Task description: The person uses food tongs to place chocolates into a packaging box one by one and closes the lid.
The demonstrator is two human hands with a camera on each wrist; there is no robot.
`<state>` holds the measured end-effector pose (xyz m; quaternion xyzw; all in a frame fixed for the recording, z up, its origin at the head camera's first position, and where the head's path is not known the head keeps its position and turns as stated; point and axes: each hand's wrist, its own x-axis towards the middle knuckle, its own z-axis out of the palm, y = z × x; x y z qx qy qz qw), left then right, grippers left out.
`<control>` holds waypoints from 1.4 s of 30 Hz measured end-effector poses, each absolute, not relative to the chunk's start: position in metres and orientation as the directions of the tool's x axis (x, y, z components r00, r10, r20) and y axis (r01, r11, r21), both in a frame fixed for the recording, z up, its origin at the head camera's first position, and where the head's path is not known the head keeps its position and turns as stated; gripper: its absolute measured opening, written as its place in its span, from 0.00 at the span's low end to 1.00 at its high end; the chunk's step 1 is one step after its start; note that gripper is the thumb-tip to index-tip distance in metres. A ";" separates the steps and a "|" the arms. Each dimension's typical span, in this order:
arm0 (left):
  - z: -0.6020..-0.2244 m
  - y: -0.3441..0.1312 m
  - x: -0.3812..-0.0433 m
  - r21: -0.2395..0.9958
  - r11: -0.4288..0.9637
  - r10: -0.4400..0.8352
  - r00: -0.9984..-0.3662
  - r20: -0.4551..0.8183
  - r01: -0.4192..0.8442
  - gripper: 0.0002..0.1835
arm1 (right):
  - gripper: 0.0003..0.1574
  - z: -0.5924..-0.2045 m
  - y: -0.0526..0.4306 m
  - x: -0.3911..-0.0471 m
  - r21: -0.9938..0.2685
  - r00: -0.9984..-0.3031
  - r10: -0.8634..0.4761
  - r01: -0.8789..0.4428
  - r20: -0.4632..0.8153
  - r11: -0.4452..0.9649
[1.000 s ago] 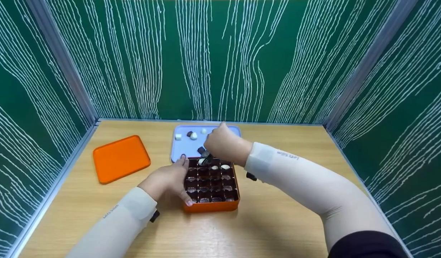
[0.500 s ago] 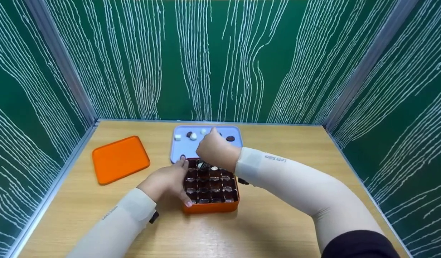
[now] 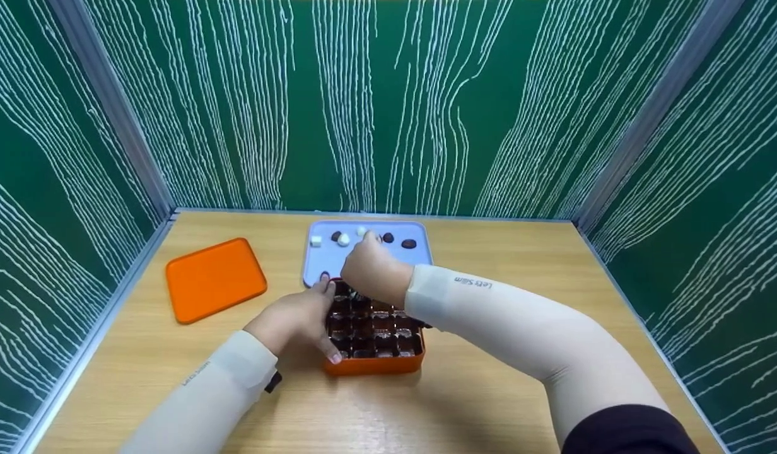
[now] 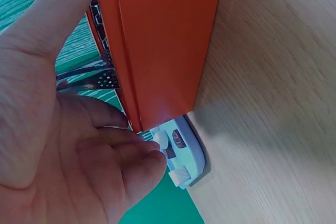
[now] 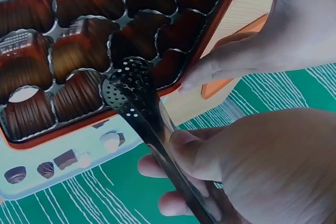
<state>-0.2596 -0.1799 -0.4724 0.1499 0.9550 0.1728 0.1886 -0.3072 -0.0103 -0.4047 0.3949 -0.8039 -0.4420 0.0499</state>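
My left hand [image 3: 300,321] grips the left side of an orange square box [image 3: 376,366], thumb by the front corner and fingers toward the back corner. Inside sits a dark brown divided insert [image 3: 363,325]. My right hand [image 3: 373,268] holds metal tongs [image 5: 170,163] with perforated ends. In the right wrist view, the tong tips lie in the compartments beside the box's back-left corner; I cannot tell if they hold anything. The left wrist view shows the tips poking past the box rim. A white piece [image 5: 23,94] sits in one back-row compartment.
Behind the box, a pale blue tray [image 3: 322,265] carries several pieces, among them a white cube [image 3: 316,241] and a dark oval chocolate [image 3: 408,244]. An orange lid [image 3: 215,280] lies on the left of the wooden table [image 3: 502,378]. Green panels enclose the table.
My right hand has moved left over the box's back edge with the tongs, and a dark chocolate they carried at the back edge is now hidden. My left hand stays on the box.
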 end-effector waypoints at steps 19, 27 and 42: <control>-0.468 -0.177 -0.260 0.382 0.897 0.356 -0.877 -0.322 0.224 0.87 | 0.17 -0.392 -0.011 -0.303 0.752 -0.720 -0.623 -0.584 -0.305 0.306; -0.468 -0.178 -0.260 0.375 0.899 0.353 -0.880 -0.316 0.226 0.88 | 0.15 -0.377 0.006 -0.315 0.705 -0.672 -0.706 -0.613 -0.225 0.358; -0.470 -0.178 -0.260 0.373 0.901 0.351 -0.877 -0.327 0.222 0.88 | 0.15 -0.369 0.025 -0.332 0.483 -0.662 -0.699 -0.721 -0.270 0.496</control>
